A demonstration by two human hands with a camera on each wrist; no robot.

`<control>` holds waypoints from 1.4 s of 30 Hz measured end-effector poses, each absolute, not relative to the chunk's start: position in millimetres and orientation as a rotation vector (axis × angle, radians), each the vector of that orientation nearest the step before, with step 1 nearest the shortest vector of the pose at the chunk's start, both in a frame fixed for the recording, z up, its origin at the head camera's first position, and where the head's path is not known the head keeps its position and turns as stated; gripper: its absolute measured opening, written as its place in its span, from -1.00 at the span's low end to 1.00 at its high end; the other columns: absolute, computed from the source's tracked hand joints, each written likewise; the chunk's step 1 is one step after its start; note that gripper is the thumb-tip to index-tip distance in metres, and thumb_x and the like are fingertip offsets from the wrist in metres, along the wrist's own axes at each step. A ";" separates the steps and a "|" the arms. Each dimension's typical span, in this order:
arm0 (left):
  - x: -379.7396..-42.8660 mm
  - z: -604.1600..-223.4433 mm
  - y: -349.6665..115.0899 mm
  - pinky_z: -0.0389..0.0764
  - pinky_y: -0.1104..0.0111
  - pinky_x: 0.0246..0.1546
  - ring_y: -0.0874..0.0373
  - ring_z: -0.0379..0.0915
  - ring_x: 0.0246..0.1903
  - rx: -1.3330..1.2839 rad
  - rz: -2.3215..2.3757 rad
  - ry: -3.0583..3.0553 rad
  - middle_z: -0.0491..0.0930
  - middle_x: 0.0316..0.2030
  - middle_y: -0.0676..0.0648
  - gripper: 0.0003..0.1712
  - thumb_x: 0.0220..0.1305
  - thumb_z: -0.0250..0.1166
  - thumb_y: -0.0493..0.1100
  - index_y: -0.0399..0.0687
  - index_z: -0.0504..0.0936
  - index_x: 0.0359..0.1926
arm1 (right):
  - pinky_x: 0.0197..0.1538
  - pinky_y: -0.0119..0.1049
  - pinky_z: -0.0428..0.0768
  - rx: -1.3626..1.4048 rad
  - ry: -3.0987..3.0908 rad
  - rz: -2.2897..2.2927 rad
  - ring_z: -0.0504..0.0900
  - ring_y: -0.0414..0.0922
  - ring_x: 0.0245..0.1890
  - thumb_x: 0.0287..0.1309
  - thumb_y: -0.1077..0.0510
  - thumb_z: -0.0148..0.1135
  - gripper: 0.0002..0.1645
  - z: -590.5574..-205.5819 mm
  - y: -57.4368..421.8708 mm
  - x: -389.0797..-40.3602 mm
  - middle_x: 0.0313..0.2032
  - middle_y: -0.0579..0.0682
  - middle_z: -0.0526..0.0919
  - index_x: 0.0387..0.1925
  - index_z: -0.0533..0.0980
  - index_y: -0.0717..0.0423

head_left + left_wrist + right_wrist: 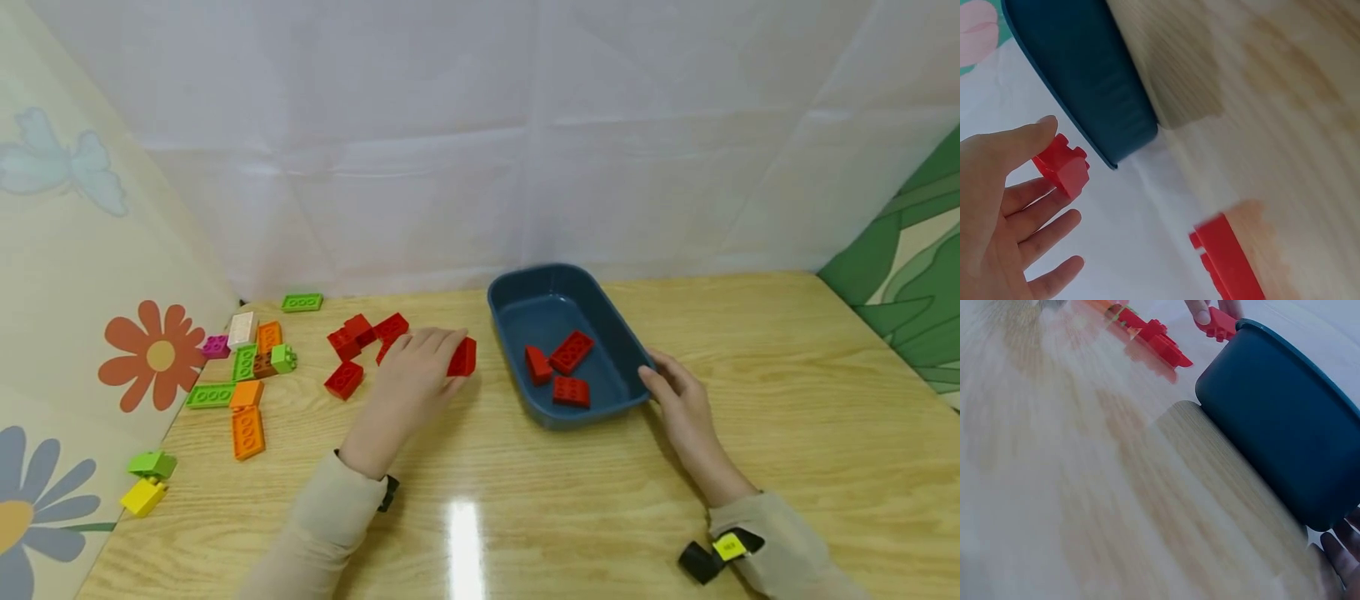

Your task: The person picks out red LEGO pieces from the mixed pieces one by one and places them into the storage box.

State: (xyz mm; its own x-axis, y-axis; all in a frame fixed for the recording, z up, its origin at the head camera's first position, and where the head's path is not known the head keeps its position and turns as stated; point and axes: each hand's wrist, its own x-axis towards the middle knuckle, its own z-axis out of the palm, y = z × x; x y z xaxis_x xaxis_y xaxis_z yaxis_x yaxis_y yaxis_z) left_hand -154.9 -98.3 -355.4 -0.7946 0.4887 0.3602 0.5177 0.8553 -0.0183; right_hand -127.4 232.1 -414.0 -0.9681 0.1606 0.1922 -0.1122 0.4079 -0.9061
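Orange plastic bricks (248,432) and green plastic bricks (212,395) lie at the left of the frame; loose red plastic bricks (344,379) lie left of centre. Near centre, the left hand (418,367) pinches a studded red plastic brick (464,358), just left of the dark-blue, rounded rectangular plastic tub (547,317). Three red bricks (572,352) lie inside it. Right of centre, the right hand (681,400) grips the tub's lower-right rim. Judged step: loading red bricks. Next move calls for clearing the tub's left wall before release.

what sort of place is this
Probably a children's play area, perhaps a staged one: a flower-patterned cream panel, a light wood-grain tabletop and scattered multicoloured plastic toy bricks suggest it.
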 end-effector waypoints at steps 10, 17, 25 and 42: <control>-157.6 -351.0 -78.9 0.58 0.14 0.04 0.06 0.45 0.07 -0.799 -0.148 -2.611 0.62 0.08 -0.04 -0.31 0.07 0.33 0.11 -0.06 0.45 0.21 | -0.17 -0.83 0.44 -0.041 -2.398 1.604 0.45 -0.58 -0.19 0.33 0.02 -0.02 -0.40 -414.0 232.1 -127.8 -0.18 -0.65 0.45 0.24 0.33 0.36; -159.7 -347.0 -62.9 0.59 0.17 0.03 0.10 0.45 0.09 -0.833 -0.127 -2.542 0.62 0.09 -0.02 -0.31 0.11 0.29 0.14 -0.03 0.43 0.23 | -0.17 -0.82 0.45 -0.038 -2.415 1.598 0.45 -0.58 -0.17 0.33 0.01 -0.03 -0.40 -414.3 231.4 -126.9 -0.17 -0.66 0.44 0.25 0.32 0.33; -162.9 -341.7 -49.1 0.59 0.20 0.04 0.11 0.42 0.12 -0.866 -0.132 -2.511 0.61 0.09 0.00 -0.33 0.14 0.27 0.14 -0.01 0.43 0.23 | -0.17 -0.84 0.44 -0.041 -2.401 1.606 0.44 -0.61 -0.18 0.33 0.04 -0.02 -0.41 -414.2 232.0 -127.5 -0.17 -0.66 0.43 0.24 0.32 0.36; -186.1 -335.9 -26.9 0.44 0.18 0.23 0.11 0.28 0.22 -0.844 -0.306 -2.728 0.48 0.21 0.01 -0.30 0.17 0.24 0.11 0.07 0.32 0.31 | -0.17 -0.83 0.44 -0.033 -2.406 1.607 0.45 -0.59 -0.17 0.33 0.02 -0.01 -0.40 -414.3 232.4 -128.0 -0.16 -0.66 0.44 0.25 0.32 0.34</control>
